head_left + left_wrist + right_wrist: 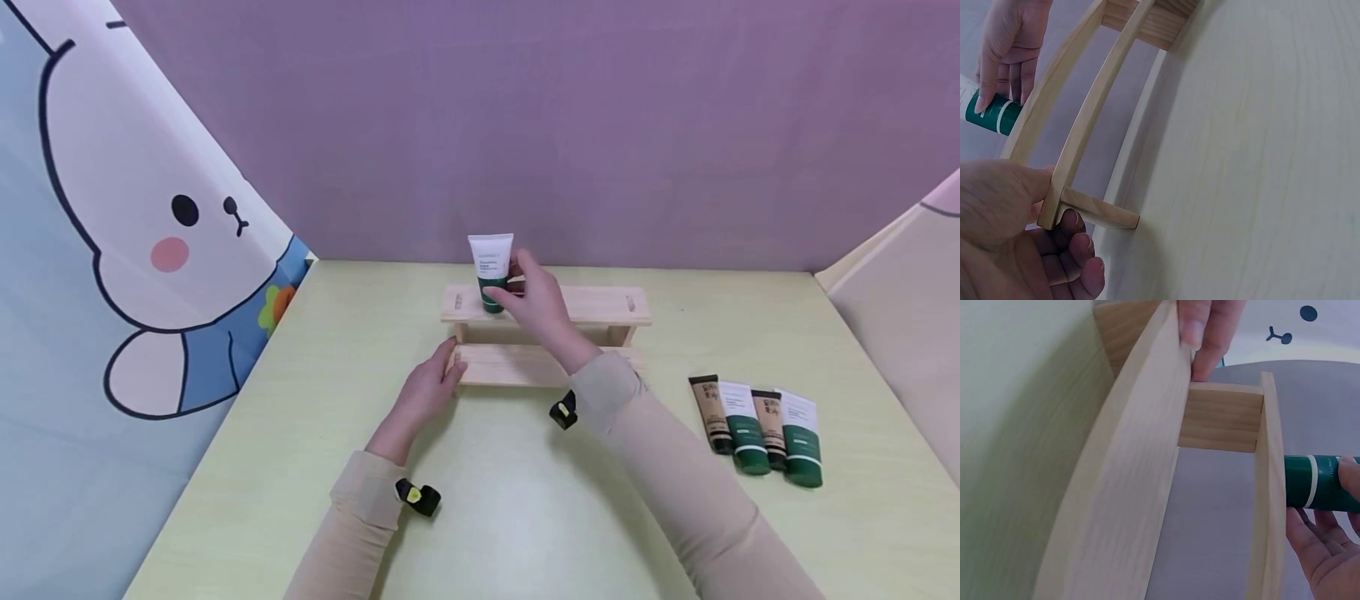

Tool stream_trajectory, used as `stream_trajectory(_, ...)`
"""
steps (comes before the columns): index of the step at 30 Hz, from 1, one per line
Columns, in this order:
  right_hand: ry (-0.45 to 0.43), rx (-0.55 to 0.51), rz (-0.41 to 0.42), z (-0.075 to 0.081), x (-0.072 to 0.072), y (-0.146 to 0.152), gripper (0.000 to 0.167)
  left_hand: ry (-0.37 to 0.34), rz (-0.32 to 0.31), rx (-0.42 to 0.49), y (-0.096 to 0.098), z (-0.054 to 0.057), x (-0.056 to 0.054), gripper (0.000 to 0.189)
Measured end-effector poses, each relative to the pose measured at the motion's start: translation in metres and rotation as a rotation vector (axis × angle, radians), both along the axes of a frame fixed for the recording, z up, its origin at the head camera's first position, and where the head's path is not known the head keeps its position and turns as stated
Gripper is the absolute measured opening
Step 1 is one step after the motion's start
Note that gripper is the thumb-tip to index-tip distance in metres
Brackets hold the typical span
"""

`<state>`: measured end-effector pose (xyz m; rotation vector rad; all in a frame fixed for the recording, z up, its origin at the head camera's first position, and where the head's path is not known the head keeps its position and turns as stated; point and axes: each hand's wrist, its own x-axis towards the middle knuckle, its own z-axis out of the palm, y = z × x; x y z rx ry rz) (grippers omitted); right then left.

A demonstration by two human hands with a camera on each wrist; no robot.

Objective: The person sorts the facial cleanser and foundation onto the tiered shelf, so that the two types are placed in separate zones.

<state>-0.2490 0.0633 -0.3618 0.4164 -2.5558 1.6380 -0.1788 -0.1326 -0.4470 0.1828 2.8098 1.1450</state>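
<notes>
A small two-step wooden rack (517, 367) stands on the table. My right hand (542, 304) holds a white-and-green squeeze tube (492, 258) upright, cap down, at the left part of the upper step. In the right wrist view the tube's green cap end (1300, 481) meets the upper board. My left hand (426, 387) grips the left end of the lower step. The left wrist view shows its thumb on one face of the board (1075, 147) and its curled fingers (1082, 250) at the other.
To the right, several tubes lie side by side on the table (757, 542): brown ones (711, 412) with black caps alternate with white-and-green ones (801, 442). A purple cloth (570, 133) hangs behind the table. A printed cartoon cloth (135, 250) borders the left side.
</notes>
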Motion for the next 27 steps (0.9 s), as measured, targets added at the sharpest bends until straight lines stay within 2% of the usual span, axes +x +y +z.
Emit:
stream_trajectory(6, -0.003, -0.002, 0.011, -0.002, 0.002, 0.005, 0.048, -0.003, -0.007, 0.02, -0.001, -0.001, -0.001, 0.054)
stream_trajectory(10, 0.033, 0.012, 0.016, -0.004, 0.008, 0.015, 0.052, -0.014, -0.006, 0.027, -0.002, -0.002, -0.001, 0.055)
stream_trajectory(15, 0.08, 0.067, 0.017, -0.004, 0.024, 0.035, 0.049, -0.023, -0.004, 0.034, -0.004, 0.0, -0.001, 0.054)
stream_trajectory(22, 0.114, 0.174, 0.073, -0.003, 0.049, 0.065, 0.042, -0.016, -0.012, 0.045, -0.005, 0.0, -0.002, 0.054)
stream_trajectory(27, 0.163, 0.23, 0.093, -0.011, 0.068, 0.091, 0.042, -0.035, -0.013, 0.048, -0.004, -0.001, -0.003, 0.056)
